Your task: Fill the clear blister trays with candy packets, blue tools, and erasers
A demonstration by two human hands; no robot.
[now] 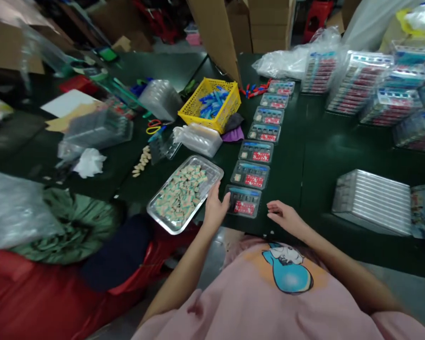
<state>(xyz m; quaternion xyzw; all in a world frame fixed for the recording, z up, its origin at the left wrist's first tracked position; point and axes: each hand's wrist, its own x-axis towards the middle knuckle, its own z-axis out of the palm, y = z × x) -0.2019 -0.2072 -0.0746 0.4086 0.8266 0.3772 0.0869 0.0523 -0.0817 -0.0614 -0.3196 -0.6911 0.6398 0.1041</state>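
Person's L hand (216, 206) is at R edge of the metal tray (213, 171), thumb apart from fingers; can't tell if it grips the rim. Tray, w/ a pile of small pieces (182, 191), is L of the row of plastic boxes (253, 147). Nearest box (258, 200) lies btwn both hands. R hand (285, 216) is just R of it, fingers bent, thumb a bit apart. Yellow basket (200, 121) w/ blue pens (213, 101) stands farther back on the tabletop (286, 160).

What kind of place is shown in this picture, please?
Probably a packing workshop: a row of partly filled plastic trays runs along the dark green table, similar-looking packs stand stacked toward the right, and cardboard boxes stand behind.
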